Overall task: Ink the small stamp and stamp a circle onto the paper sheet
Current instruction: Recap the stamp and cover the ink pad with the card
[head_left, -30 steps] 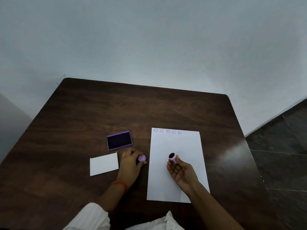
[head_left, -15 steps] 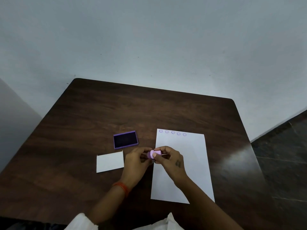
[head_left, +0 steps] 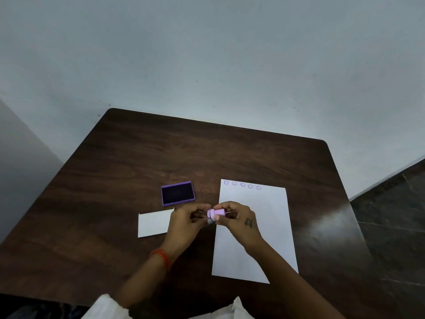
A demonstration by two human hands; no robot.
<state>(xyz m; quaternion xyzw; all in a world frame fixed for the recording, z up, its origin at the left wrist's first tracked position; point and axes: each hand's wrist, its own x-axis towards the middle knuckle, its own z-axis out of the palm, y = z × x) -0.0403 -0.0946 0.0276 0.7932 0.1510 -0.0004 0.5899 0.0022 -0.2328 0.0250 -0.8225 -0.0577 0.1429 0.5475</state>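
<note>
Both hands pinch small pink stamp (head_left: 216, 212) above left edge of paper sheet (head_left: 255, 226): left hand (head_left: 187, 223) on cap end, right hand (head_left: 238, 218) on body. Open ink pad (head_left: 177, 193) and white card (head_left: 154, 223) lie left of sheet, on table (head_left: 138, 157).

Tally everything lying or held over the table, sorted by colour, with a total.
Purple: 2, ink pad and small stamp, held by left hand and right hand.
White: 2, paper sheet and small card.
Total: 4
</note>
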